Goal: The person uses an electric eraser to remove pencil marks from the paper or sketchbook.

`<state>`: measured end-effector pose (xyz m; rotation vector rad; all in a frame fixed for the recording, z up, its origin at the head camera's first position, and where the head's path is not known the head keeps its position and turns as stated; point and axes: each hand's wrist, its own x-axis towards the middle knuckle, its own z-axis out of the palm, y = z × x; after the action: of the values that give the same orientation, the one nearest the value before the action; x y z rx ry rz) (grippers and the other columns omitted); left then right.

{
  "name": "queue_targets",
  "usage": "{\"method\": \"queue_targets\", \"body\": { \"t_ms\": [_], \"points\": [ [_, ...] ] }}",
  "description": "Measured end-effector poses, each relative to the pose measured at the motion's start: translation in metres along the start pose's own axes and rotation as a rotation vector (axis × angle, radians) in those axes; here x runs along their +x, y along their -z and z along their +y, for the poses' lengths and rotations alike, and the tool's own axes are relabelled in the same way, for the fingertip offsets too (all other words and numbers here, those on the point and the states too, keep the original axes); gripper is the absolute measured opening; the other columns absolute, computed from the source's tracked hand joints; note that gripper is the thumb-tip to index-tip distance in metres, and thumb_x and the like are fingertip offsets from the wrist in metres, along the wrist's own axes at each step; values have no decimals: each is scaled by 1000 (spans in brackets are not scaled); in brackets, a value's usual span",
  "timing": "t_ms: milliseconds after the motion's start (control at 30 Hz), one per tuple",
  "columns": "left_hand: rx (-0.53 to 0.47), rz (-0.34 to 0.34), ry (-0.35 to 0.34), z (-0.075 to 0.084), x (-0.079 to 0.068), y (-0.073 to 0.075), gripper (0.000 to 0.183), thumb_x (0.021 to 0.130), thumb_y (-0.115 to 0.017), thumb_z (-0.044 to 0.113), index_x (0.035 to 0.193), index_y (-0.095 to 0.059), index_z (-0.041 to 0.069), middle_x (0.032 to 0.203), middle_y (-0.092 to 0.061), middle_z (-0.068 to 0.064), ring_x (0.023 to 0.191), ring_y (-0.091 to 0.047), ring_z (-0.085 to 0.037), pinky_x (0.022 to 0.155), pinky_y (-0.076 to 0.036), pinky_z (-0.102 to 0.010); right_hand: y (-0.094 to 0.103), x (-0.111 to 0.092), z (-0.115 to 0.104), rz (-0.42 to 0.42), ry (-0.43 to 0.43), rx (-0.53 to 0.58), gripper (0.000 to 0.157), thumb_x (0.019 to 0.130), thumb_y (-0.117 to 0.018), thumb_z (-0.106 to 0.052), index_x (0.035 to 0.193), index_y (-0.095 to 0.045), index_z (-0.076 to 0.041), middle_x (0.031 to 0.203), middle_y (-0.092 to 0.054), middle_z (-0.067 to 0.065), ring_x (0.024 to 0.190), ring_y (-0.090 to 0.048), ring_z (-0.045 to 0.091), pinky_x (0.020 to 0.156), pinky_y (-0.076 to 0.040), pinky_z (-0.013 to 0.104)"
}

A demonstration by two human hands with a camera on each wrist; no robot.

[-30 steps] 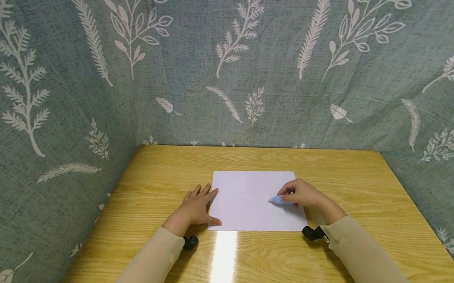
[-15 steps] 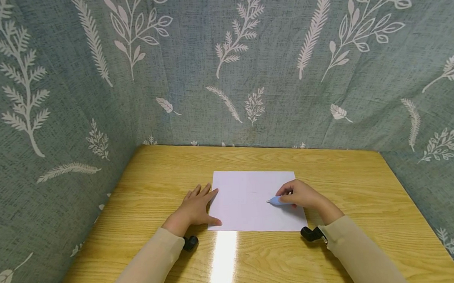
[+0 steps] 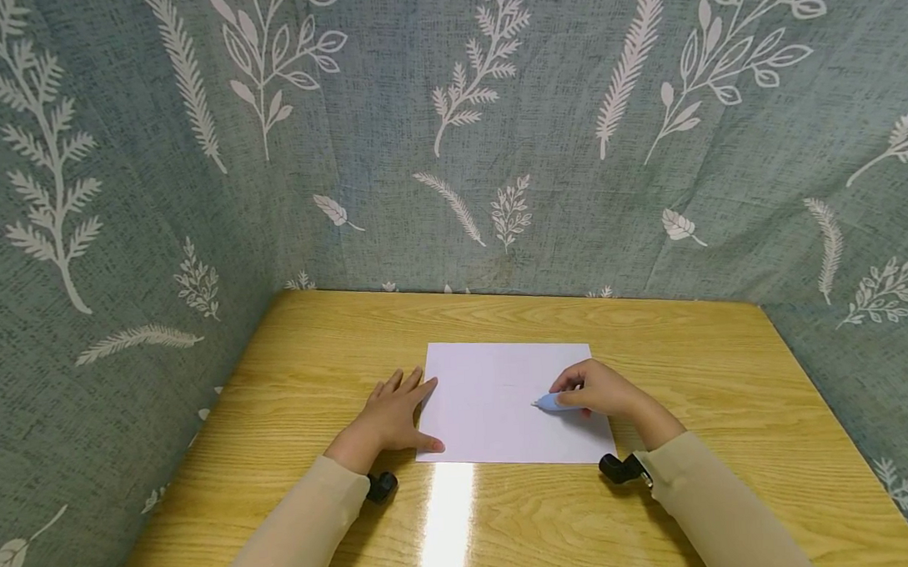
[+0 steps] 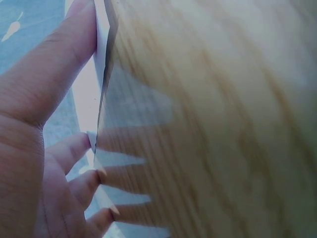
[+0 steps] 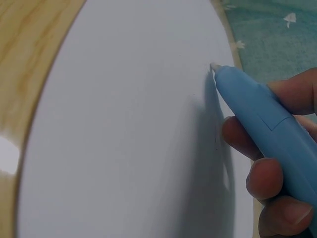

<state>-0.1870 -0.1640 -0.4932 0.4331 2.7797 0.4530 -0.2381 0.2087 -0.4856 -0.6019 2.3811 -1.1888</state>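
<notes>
A white sheet of paper (image 3: 473, 408) lies flat on the wooden table. My left hand (image 3: 387, 419) rests at its left edge with the fingers spread; thumb and index fingertip lie on the paper, the other fingers on the wood. In the left wrist view the thumb (image 4: 59, 59) sits on the paper's edge. My right hand (image 3: 604, 388) pinches a thick light-blue pen (image 3: 557, 402) over the right half of the sheet. In the right wrist view the pen's narrow pale tip (image 5: 214, 66) is right at the paper, with a shadow alongside. A faint line shows near the sheet's middle.
The yellowish wooden table (image 3: 336, 338) shows a bright light reflection (image 3: 447, 517) in front of the sheet. A blue-green leaf-patterned cloth (image 3: 389, 136) hangs behind and at both sides. Black wrist mounts stick out below the left (image 3: 382, 487) and right (image 3: 618, 469) sleeves.
My right hand has shifted slightly left across the paper, bringing the blue pen with it. The left hand and the sheet have stayed in place.
</notes>
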Motion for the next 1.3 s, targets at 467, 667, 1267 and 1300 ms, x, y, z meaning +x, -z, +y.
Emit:
{"method": "queue_targets", "body": {
  "t_ms": [467,667,1267,1300],
  "points": [
    [-12,0,-3,1,-1,1,110,70,-82,63,159,-32,22,167,-13,-12,152,-6,-43,119,-8,-64,-1,1,-2,5,-4,-28,15,93,-70,-13,103,-76,-3,89,-71,4,53,-51,18,50,-48,33],
    [-12,1,0,1,-1,1,110,70,-82,63,159,-32,22,167,-14,-12,152,-6,-43,119,-8,-63,-1,3,-2,1,1,-36,15,93,-69,-13,103,-76,-4,90,-71,3,53,-51,16,51,-50,34],
    [-20,2,6,3,-2,2,110,70,-82,62,159,-33,21,167,-14,-12,152,-6,-43,119,-8,-63,-5,8,-8,-20,30,-37,16,94,-69,-12,104,-76,-3,92,-71,5,53,-51,15,51,-50,35],
    [-17,1,6,3,-2,2,110,70,-82,63,159,-33,21,167,-14,-12,152,-6,-43,119,-8,-63,-5,8,-8,-20,32,-36,16,94,-69,-12,104,-76,-3,92,-71,5,53,-51,16,51,-50,35]
  ]
}}
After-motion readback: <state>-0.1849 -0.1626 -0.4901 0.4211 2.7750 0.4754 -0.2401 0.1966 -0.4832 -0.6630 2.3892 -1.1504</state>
